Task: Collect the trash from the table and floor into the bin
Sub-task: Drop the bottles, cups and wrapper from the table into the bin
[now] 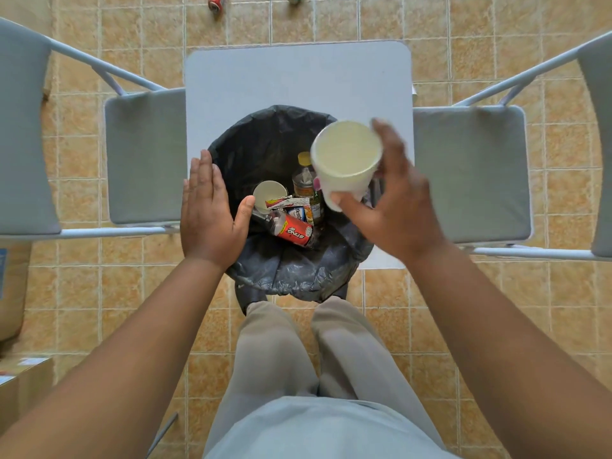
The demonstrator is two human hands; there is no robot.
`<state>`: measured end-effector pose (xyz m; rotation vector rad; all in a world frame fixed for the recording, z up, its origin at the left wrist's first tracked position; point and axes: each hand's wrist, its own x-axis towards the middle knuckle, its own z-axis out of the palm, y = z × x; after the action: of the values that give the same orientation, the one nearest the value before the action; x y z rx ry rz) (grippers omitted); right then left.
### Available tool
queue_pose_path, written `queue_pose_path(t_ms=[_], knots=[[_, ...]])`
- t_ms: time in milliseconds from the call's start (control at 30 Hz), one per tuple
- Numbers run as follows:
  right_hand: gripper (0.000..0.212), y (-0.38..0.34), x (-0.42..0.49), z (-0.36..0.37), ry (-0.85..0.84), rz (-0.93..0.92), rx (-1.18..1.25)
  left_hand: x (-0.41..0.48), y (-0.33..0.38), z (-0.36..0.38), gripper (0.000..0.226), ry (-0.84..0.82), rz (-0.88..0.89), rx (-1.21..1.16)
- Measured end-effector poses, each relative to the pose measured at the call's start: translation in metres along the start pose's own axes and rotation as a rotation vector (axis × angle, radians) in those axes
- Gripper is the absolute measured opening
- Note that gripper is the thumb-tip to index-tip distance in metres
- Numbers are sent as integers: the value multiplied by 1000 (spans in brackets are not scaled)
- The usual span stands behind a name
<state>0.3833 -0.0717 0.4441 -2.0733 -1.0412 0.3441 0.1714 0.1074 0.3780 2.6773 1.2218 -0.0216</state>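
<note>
Pale grey square table [298,77] ahead of both hands. Round bin lined with a black plastic bag [265,134] sits between the hands. Left hand [208,213] flat, fingers straight, thumb out, nothing in it, over bin's left rim; contact unclear. Right hand [397,207] wraps thumb and fingers round white foam cup [346,154], mouth facing camera, above bin's right side. In the bin below the hands: red-labelled plastic bottle [293,231], clear yellow-capped bottle [306,177], small white paper cup [269,193]. Red crushed can [215,2] on tiled floor, far beyond the hands.
</note>
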Motion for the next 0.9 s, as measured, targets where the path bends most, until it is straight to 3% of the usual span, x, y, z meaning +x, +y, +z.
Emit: queue_pose_path(t_ms=[100, 267, 433, 633, 900], knots=[[91, -6, -8, 29, -179, -24, -238, 0, 0, -1, 76, -2, 1, 2], [84, -3, -24, 54, -245, -55, -451, 0, -1, -2, 77, -24, -10, -6], [69, 2, -30, 52, -118, -25, -417, 1, 1, -2, 78, -37, -27, -2], [65, 10, -37, 50, -4, 238, -378, -2, -2, -8, 73, -70, -19, -55], [65, -14, -49, 67, 96, 428, -493, 8, -35, -28, 61, -83, 184, -134]])
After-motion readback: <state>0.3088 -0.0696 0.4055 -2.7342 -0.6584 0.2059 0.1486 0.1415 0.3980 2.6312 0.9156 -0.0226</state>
